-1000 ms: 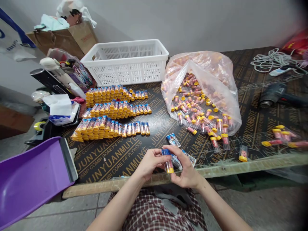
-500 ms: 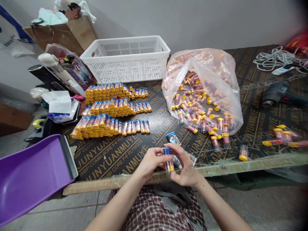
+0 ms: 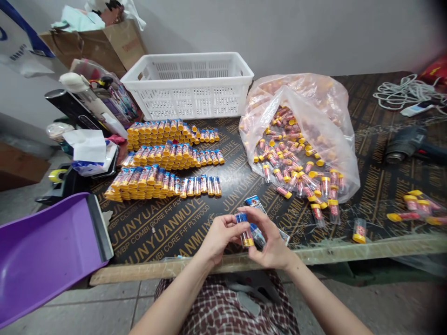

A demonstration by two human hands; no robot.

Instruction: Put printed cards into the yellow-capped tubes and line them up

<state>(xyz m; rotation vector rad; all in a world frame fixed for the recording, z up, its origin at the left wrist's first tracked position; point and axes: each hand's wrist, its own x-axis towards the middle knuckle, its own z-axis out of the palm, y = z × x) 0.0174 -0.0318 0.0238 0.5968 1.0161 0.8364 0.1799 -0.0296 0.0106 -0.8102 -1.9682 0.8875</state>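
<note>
A small clear tube [image 3: 246, 234] with a yellow cap at its lower end and a blue upper part is held near the table's front edge. My left hand [image 3: 220, 236] grips it from the left, thumb across its front. Fingers of my right hand [image 3: 268, 241] curl around its top and right side. Behind the right hand lie printed sleeves [image 3: 254, 203], partly hidden. Stacked blue-and-yellow tubes [image 3: 153, 180] form rows on the left. An open plastic bag [image 3: 314, 100] at the right spills yellow-capped tubes [image 3: 289, 158].
A white basket [image 3: 188, 95] stands at the back. Left of it are a bottle [image 3: 82, 93] and a paper bag [image 3: 122, 46]. A purple dustpan [image 3: 49, 251] is at front left. At right lie a heat gun [image 3: 405, 144], white cable [image 3: 401, 93] and one loose tube [image 3: 359, 231].
The view has shifted slightly, so the table items appear a little further right. Both hands keep hold of the tube, its blue part now slightly lower down between the fingers.
</note>
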